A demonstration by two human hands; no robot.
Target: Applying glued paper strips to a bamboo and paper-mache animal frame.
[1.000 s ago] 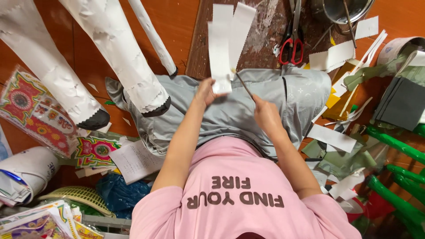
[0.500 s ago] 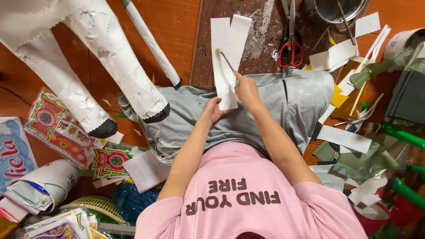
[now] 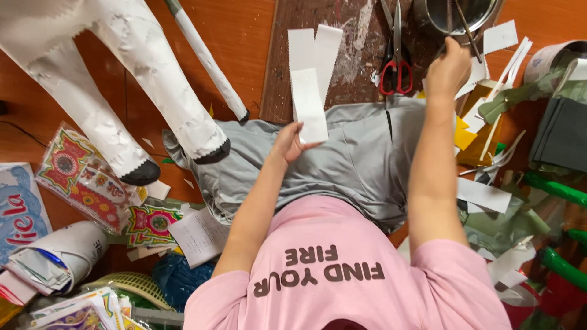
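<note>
Two hands work apart here. Fingers of the left hand (image 3: 287,143) pinch the lower end of a white paper strip (image 3: 307,104), which lies over the gray-clad lap and the near edge of a wooden board (image 3: 354,55). Beyond it, the right hand (image 3: 449,67) is closed around a thin stick (image 3: 466,24) standing in a metal pot (image 3: 452,13) at the board's far right corner. Red-handled scissors (image 3: 396,61) lie just left of that hand.
</note>
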